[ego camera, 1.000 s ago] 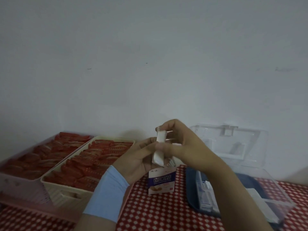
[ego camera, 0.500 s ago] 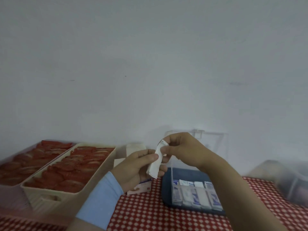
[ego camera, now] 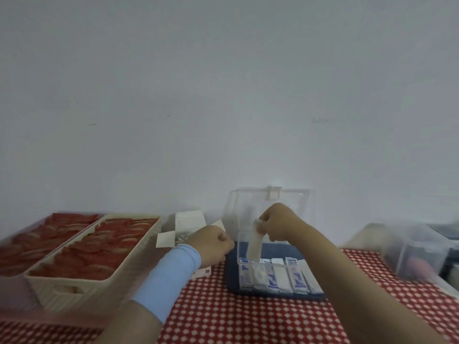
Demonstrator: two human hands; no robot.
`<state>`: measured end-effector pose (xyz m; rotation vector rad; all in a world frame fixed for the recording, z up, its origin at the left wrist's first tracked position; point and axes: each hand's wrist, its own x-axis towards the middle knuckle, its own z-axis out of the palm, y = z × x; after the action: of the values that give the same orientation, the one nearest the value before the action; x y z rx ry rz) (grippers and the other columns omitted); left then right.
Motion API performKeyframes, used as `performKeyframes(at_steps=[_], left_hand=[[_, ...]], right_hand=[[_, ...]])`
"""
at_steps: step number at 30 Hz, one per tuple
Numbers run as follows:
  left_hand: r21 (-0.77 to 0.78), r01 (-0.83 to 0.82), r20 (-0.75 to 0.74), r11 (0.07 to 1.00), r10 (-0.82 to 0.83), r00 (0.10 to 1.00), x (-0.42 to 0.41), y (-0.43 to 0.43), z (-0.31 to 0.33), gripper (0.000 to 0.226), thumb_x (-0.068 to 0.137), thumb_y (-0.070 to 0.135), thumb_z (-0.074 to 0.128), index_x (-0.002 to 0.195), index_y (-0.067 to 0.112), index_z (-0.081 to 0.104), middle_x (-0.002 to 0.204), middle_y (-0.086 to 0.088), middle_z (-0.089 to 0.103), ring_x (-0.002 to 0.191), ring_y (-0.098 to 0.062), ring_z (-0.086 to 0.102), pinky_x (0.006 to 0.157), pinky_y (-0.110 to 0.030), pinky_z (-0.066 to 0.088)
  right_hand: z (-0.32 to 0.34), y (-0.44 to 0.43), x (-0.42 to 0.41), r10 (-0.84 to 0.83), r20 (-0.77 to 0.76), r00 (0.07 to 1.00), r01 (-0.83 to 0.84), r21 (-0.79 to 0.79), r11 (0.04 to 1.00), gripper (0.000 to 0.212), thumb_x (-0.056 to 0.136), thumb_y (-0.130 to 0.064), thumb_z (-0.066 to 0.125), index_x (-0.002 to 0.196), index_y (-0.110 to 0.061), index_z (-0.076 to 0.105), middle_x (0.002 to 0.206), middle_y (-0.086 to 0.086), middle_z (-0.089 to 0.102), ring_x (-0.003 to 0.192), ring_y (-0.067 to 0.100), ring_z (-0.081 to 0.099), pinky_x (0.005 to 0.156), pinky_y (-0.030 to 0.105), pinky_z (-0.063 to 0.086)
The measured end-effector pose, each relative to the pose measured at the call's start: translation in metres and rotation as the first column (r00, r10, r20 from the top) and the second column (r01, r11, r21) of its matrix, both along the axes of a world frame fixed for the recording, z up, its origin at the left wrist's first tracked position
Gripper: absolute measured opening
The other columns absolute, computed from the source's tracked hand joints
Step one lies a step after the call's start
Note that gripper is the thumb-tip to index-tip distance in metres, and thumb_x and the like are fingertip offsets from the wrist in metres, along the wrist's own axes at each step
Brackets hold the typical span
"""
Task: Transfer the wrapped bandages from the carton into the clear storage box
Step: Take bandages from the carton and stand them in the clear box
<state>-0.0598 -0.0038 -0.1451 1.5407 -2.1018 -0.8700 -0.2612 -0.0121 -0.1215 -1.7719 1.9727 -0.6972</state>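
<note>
My right hand pinches the top of a white wrapped bandage that hangs upright over the left end of the clear storage box. Several wrapped bandages with blue print lie side by side inside the box, whose lid stands open against the wall. My left hand is closed around the small carton, whose white flaps stand open behind the knuckles; most of the carton is hidden by the hand.
Two trays of red packets stand at the left, a cream one and a pinkish one. Another clear container sits at the right, blurred. A red-and-white checked cloth covers the table. A grey wall rises behind.
My right hand has pulled the bandage away from the left hand and carried it right and down over the box. The left hand has lowered the carton. The camera has swung about.
</note>
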Motion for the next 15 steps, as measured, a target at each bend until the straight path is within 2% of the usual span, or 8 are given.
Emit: performKeyframes(at_steps=[2, 4, 7, 8, 10, 12, 13, 15], left_hand=[[-0.017, 0.007, 0.059, 1.000, -0.006, 0.998, -0.008, -0.003, -0.006, 0.026, 0.089, 0.025, 0.049, 0.069, 0.011, 0.055, 0.068, -0.009, 0.054, 0.067, -0.023, 0.054, 0.070, -0.035, 0.050], [-0.049, 0.025, 0.126, 0.998, -0.019, 0.992, -0.015, -0.006, -0.012, 0.028, 0.094, 0.025, 0.049, 0.070, 0.013, 0.055, 0.070, -0.004, 0.054, 0.069, -0.021, 0.053, 0.067, -0.031, 0.044], [-0.050, 0.060, 0.174, 0.997, -0.051, 0.983, -0.016, -0.012, -0.022, 0.029, 0.095, 0.030, 0.051, 0.096, 0.010, 0.071, 0.090, -0.005, 0.070, 0.088, -0.024, 0.065, 0.086, -0.036, 0.053], [-0.070, 0.064, 0.192, 0.995, -0.050, 0.980, -0.015, -0.011, -0.022, 0.028, 0.095, 0.029, 0.051, 0.103, 0.011, 0.072, 0.099, -0.005, 0.072, 0.094, -0.024, 0.066, 0.091, -0.039, 0.053], [-0.158, 0.077, 0.212, 0.984, -0.042, 0.976, -0.014, -0.009, -0.023, 0.027, 0.095, 0.026, 0.052, 0.114, 0.016, 0.069, 0.110, -0.001, 0.070, 0.102, -0.021, 0.064, 0.096, -0.038, 0.051], [-0.285, 0.105, 0.210, 0.953, -0.045, 0.977, -0.013, -0.003, -0.021, 0.025, 0.095, 0.021, 0.052, 0.114, 0.017, 0.067, 0.112, 0.001, 0.066, 0.103, -0.018, 0.062, 0.095, -0.034, 0.051], [-0.349, 0.139, 0.205, 0.927, -0.069, 0.976, -0.013, -0.001, -0.020, 0.022, 0.094, 0.020, 0.053, 0.110, 0.017, 0.068, 0.108, 0.002, 0.063, 0.100, -0.017, 0.060, 0.094, -0.031, 0.050], [-0.415, 0.240, 0.215, 0.878, -0.162, 0.963, -0.011, 0.003, -0.018, 0.020, 0.091, 0.018, 0.053, 0.103, 0.018, 0.069, 0.101, 0.006, 0.056, 0.096, -0.013, 0.057, 0.091, -0.027, 0.049]], right_hand=[[-0.011, -0.006, 0.008, 0.034, -0.012, 0.999, -0.034, 0.060, 0.998, 0.026, 0.087, -0.007, 0.062, 0.101, 0.014, 0.071, 0.074, 0.014, 0.060, 0.058, 0.021, 0.057, 0.058, 0.029, 0.048], [-0.019, -0.012, 0.014, 0.065, -0.062, 0.996, -0.057, 0.129, 0.990, 0.028, 0.085, -0.006, 0.063, 0.103, 0.013, 0.071, 0.079, 0.015, 0.067, 0.065, 0.022, 0.060, 0.061, 0.028, 0.049], [-0.029, -0.021, 0.021, 0.126, -0.203, 0.971, -0.072, 0.254, 0.965, 0.031, 0.086, -0.013, 0.068, 0.112, 0.005, 0.071, 0.103, 0.014, 0.073, 0.088, 0.025, 0.072, 0.078, 0.028, 0.057], [-0.033, -0.025, 0.022, 0.139, -0.237, 0.961, -0.073, 0.268, 0.961, 0.031, 0.086, -0.013, 0.069, 0.111, 0.004, 0.071, 0.100, 0.012, 0.072, 0.091, 0.025, 0.072, 0.078, 0.028, 0.057], [-0.038, -0.029, 0.025, 0.156, -0.271, 0.950, -0.073, 0.294, 0.953, 0.021, 0.085, -0.012, 0.069, 0.101, 0.001, 0.071, 0.083, 0.008, 0.064, 0.075, 0.021, 0.068, 0.070, 0.025, 0.053], [-0.039, -0.029, 0.029, 0.190, -0.350, 0.917, -0.070, 0.328, 0.942, 0.006, 0.085, -0.013, 0.067, 0.082, -0.008, 0.066, 0.078, 0.006, 0.057, 0.069, 0.018, 0.056, 0.069, 0.026, 0.048], [-0.040, -0.029, 0.031, 0.185, -0.372, 0.910, -0.058, 0.325, 0.944, 0.007, 0.085, -0.013, 0.068, 0.081, -0.008, 0.064, 0.079, 0.006, 0.058, 0.070, 0.018, 0.055, 0.070, 0.027, 0.048], [-0.042, -0.033, 0.032, 0.191, -0.380, 0.905, -0.060, 0.331, 0.942, 0.017, 0.086, -0.016, 0.069, 0.098, -0.004, 0.070, 0.082, 0.004, 0.066, 0.071, 0.016, 0.060, 0.076, 0.026, 0.053]])
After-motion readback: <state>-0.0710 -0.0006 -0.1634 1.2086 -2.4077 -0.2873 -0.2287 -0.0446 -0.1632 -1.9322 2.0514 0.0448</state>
